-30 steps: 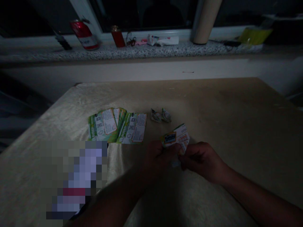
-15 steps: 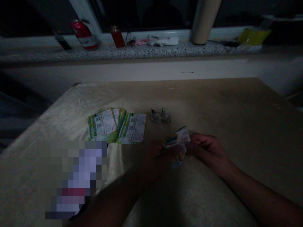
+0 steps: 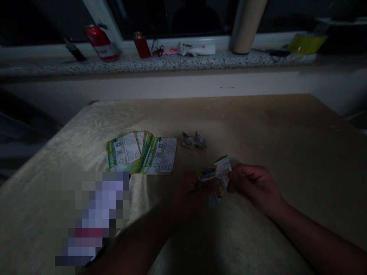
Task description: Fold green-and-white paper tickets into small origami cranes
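Between my two hands is a printed paper leaflet [image 3: 220, 170], white with orange and dark picture patches, partly folded or creased. My left hand [image 3: 195, 189] is closed on its left side, thumb lying over the paper. With thumb and fingers pinched, my right hand [image 3: 255, 185] grips the leaflet's right edge. Beyond my hands stand two small folded paper pieces [image 3: 194, 140], side by side. To their left lie several green and white leaflets [image 3: 159, 156], fanned and overlapping. Dim light hides the lower part of the held paper.
A pixelated bluish object [image 3: 100, 214] lies on the cloth-covered table [image 3: 258, 122] by my left forearm. On the granite windowsill [image 3: 172, 63] behind are a red can [image 3: 101, 44], a red bottle [image 3: 142, 45], a cardboard tube [image 3: 248, 28] and a yellow item [image 3: 306, 44].
The held leaflet has shifted slightly down and to the right, its printed face turned more toward me. My right hand has moved a little rightward. The other papers stay put.
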Demonstrator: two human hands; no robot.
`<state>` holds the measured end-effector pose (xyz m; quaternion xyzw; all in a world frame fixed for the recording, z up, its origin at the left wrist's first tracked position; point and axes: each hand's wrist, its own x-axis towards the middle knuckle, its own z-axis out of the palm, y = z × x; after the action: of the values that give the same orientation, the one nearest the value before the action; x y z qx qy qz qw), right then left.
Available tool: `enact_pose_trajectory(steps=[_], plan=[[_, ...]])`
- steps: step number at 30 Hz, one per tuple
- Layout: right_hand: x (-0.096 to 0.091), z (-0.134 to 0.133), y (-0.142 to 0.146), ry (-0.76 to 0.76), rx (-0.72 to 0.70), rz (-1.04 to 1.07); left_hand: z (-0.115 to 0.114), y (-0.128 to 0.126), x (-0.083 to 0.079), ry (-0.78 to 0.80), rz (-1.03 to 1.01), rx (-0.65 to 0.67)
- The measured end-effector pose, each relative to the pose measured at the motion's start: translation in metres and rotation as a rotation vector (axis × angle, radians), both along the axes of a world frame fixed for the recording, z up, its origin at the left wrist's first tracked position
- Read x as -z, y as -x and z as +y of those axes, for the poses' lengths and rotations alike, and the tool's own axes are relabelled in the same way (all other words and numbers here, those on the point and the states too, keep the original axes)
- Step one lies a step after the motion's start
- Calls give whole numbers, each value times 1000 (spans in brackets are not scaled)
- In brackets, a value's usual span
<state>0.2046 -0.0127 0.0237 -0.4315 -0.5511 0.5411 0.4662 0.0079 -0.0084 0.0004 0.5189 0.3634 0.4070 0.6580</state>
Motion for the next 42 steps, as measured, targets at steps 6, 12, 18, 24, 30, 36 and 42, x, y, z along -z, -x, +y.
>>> enact_pose_trajectory(steps=[6, 12, 18, 24, 30, 36, 42], plan=[[3, 2, -1, -12, 43, 53, 4, 2, -1, -40, 122, 5], [3, 3, -2, 20, 104, 100, 6, 3, 0, -136, 260, -153], [0, 2, 0, 11, 129, 52, 6, 3, 2, -180, 276, -237], [-1, 3, 1, -2, 123, -3, 5, 2, 3, -94, 192, -196], [2, 3, -1, -170, 195, -153, 8, 3, -5, -173, 293, -190], [-9, 0, -12, -760, 158, -534, 10, 13, -17, -844, 496, -290], [-4, 5, -23, -1015, 24, -774, 12, 17, -20, -1148, 665, -162]])
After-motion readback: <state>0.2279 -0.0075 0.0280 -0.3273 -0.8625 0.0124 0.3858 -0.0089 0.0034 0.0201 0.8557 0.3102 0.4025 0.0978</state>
